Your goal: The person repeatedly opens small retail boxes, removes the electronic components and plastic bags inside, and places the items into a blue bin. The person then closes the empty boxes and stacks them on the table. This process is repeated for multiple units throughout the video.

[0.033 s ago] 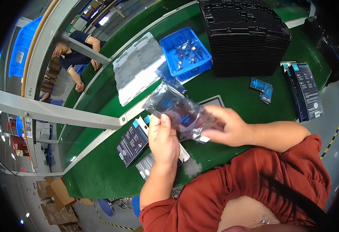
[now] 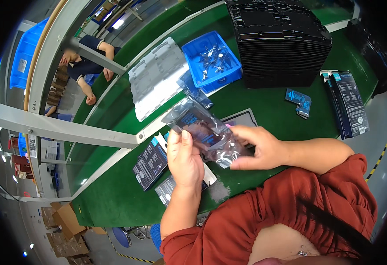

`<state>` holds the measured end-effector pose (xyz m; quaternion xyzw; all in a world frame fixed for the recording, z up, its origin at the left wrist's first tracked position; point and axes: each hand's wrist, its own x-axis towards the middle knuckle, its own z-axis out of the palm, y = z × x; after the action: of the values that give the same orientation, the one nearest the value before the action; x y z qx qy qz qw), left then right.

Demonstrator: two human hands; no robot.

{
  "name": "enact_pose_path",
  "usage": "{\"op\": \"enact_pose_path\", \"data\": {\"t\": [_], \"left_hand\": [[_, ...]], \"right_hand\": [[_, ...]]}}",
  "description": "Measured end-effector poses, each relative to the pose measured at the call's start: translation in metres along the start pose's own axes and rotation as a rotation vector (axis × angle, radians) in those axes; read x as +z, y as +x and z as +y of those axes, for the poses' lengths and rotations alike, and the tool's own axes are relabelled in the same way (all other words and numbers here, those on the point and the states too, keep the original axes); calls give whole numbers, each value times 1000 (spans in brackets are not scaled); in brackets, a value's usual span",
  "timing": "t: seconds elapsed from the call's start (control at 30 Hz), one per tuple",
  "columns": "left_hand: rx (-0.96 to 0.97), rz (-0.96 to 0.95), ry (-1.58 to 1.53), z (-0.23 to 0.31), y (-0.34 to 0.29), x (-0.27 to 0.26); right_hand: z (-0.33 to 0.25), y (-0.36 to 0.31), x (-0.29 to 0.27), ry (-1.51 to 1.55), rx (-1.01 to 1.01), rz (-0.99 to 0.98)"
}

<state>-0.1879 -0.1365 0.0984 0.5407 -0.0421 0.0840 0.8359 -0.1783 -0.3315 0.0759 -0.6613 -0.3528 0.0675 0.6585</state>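
Both my hands hold a translucent grey plastic bag [image 2: 201, 128] with a dark, blue-printed flat item inside, tilted above the green table [image 2: 114, 198]. My left hand [image 2: 182, 160] grips the bag's near left edge with the thumb on top. My right hand [image 2: 260, 148] pinches the bag's right end from the side. Under the bag lie a dark flat box [image 2: 151, 161] and a dark grey-rimmed tray [image 2: 243, 118].
At the back stand a blue bin of small metal parts [image 2: 211, 59], a tall stack of black trays [image 2: 278, 42] and white moulded trays [image 2: 158, 78]. Two dark boxes [image 2: 350, 104] and a small blue card [image 2: 299, 102] lie right. Another person [image 2: 85, 59] sits beyond the table.
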Motion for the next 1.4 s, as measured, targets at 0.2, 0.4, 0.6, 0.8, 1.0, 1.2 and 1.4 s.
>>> {"op": "enact_pose_path", "data": {"t": [0.2,0.4,0.6,0.8,1.0,1.2,1.4], "left_hand": [[-82,-116,363,5,-5,-16],[112,-395,1007,6,-17,9],[118,-490,1099,7,-20,11],[150,-662,1318,4,-19,7],[-15,-782,1148,6,-17,1],[-15,-901,863,10,-11,-4],[-248,-633,732,8,-7,-19]], "right_hand": [[-10,13,-31,-112,-123,247],[-17,12,-24,-482,-73,15],[-20,7,-17,-204,181,-91],[-18,1,-9,-849,-196,-157],[-17,1,-12,-855,-301,-382],[-19,3,-17,-694,-486,-333],[-47,-22,-5,-858,-877,-235]]}}
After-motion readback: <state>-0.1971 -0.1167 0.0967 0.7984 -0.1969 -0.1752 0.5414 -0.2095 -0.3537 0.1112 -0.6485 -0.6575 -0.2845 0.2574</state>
